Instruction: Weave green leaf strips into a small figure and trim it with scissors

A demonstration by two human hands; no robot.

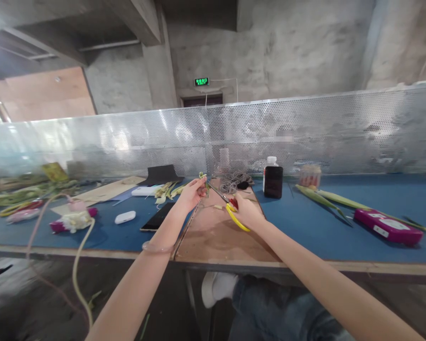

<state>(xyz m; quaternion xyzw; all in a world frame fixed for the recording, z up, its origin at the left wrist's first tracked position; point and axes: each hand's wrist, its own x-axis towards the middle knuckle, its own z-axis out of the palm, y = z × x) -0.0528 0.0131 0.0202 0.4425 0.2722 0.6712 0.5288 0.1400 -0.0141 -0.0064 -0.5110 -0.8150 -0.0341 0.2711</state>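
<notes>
My left hand [192,195] is closed in a pinch on a small green plant piece [201,174] above the brown board [208,239]. A clear bracelet [156,247] circles the left wrist. In my right hand [249,212] are scissors with yellow handles [238,222], their fingers wrapped round the grips. The scissor blades [216,190] point up and left, and their tips reach the plant piece beside the left fingers. I cannot tell whether the blades touch it. Behind the scissors lies a tangle of grey cord [234,182].
Left of the board lie a black tablet-like slab [158,218], a white case [125,217] and cut leaves [166,190]. To the right stand a phone [273,182] before a bottle [271,161], a jar [310,176], long leaves [321,201] and a magenta box [386,226]. A perforated metal screen [145,142] rises behind.
</notes>
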